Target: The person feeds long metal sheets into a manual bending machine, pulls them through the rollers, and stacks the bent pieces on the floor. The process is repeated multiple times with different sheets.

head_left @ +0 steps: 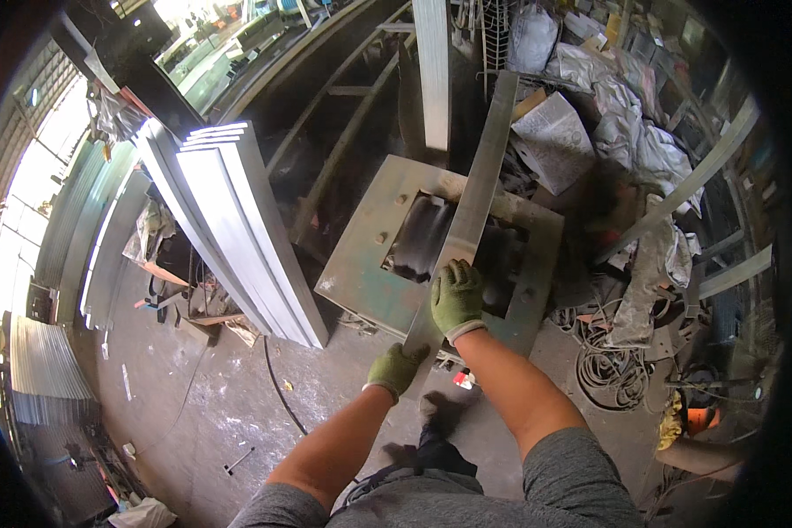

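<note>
A long flat metal bar (475,198) lies lengthwise over a greenish steel machine table (361,255), pointing away from me. Beneath it, a rectangular opening in the table top shows a dark, blurred roller (421,236). My left hand (396,370), in a green glove, is closed around the bar's near end, just off the table's front edge. Farther along, my right hand (456,299), gloved the same way, has its fingers curled over the bar's upper face near the opening. The undersides of both grips are hidden.
Pale metal lengths (238,220) lean in a stack at left; another upright metal length (433,79) stands behind the table. Coiled cable (616,378) and scrap lie at right. A black cable (279,387) crosses the floor. What looks like another person's yellow-gloved hand (671,422) shows at the right rim.
</note>
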### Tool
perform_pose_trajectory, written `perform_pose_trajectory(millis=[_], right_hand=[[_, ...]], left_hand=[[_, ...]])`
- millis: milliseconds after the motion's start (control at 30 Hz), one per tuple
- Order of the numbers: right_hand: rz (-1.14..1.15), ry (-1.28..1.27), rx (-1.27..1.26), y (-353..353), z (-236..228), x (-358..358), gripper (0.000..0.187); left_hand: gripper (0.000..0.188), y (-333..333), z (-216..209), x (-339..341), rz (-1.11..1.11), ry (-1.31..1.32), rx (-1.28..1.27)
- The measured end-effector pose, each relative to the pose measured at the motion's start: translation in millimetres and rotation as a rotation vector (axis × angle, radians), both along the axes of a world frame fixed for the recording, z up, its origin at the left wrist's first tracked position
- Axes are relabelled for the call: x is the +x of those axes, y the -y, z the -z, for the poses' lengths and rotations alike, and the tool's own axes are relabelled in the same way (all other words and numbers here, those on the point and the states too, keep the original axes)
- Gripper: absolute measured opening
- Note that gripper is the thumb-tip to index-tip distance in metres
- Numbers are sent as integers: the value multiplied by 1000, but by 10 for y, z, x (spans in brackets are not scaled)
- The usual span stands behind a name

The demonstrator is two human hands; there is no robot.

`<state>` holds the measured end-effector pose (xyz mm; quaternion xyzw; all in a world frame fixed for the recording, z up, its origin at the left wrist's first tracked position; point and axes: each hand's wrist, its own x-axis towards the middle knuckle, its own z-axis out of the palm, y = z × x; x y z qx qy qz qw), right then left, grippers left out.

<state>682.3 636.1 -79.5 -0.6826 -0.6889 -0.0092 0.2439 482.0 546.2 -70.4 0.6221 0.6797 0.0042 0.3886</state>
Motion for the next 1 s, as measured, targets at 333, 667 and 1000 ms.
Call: perform_pose_trajectory(millis=[333,667,1000], right_hand=[[124,177,-222,-839,31,539,59],[57,232,-73,-383,136,344,50],[8,78,-33,996,347,-693,54]], left_hand=[[92,-1050,-67,594,244,111,159],[78,-446,-257,293,222,248,105],[60,962,359,-668,226,183,128]])
